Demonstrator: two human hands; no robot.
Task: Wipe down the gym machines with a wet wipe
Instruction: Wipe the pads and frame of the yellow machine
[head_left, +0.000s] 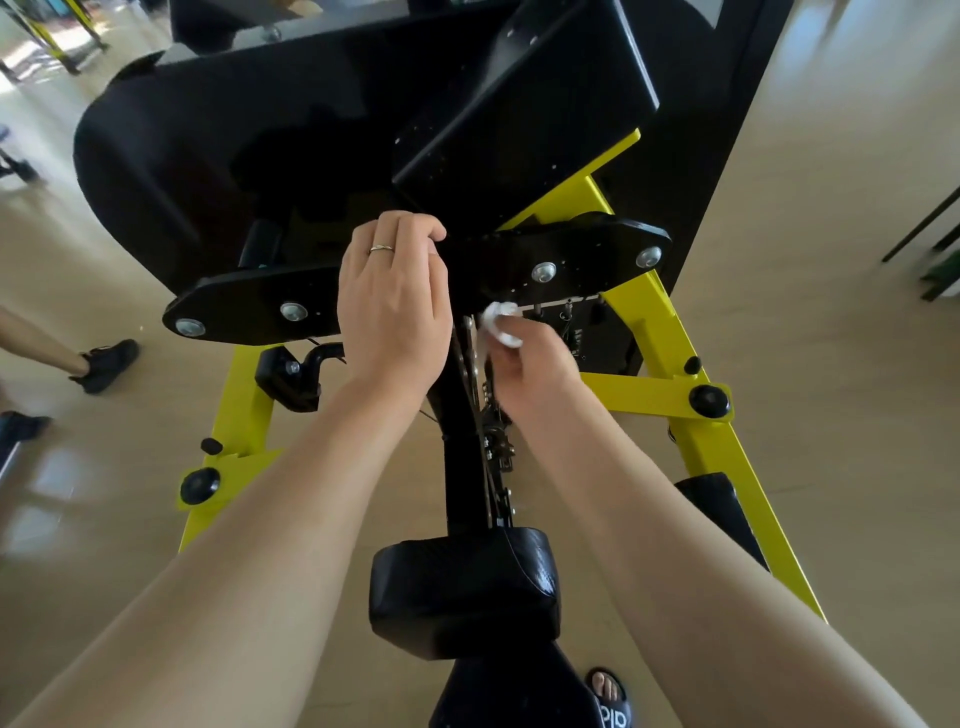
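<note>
While the left hand (393, 306) grips the black plate (571, 260), the right hand (524, 364), fingers pinching the wet wipe (500, 323), should rub toward three o'clock.

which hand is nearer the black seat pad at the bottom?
Right. The right hand, pinching the wet wipe, is just above the black seat pad on the centre post; the left hand grips the black plate higher up.

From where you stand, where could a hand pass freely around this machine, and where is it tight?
Open floor lies right of the yellow frame, and more between the left leg and the centre post. It is tight at the middle: the left hand, the right hand holding the wipe, plus the chain.
</note>
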